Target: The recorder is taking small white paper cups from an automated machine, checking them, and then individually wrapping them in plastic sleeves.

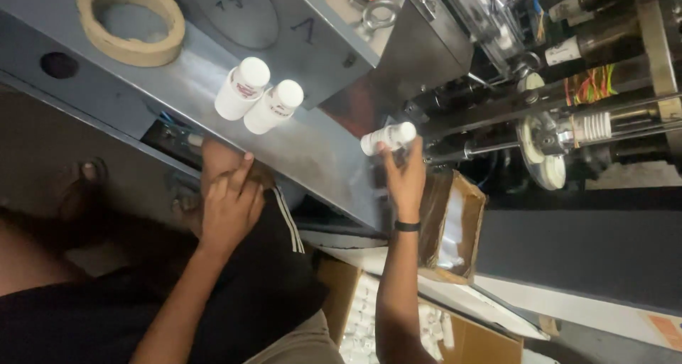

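1. We are resting our left hand on our knee, below the steel tabletop, its grip loosely curled on nothing.
2. Our right hand is pinching a white bottle by its body, just past the tabletop's edge; that light fingertip hold could be letting it slip toward the open cardboard box.
3. Further up the tabletop, two white bottles are lying loose, likely free to roll.
4. Beyond the tabletop, the machine's rollers could be catching fingers.

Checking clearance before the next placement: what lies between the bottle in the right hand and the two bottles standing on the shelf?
Head view: only bare metal shelf between the held bottle in the right hand and the two bottles.
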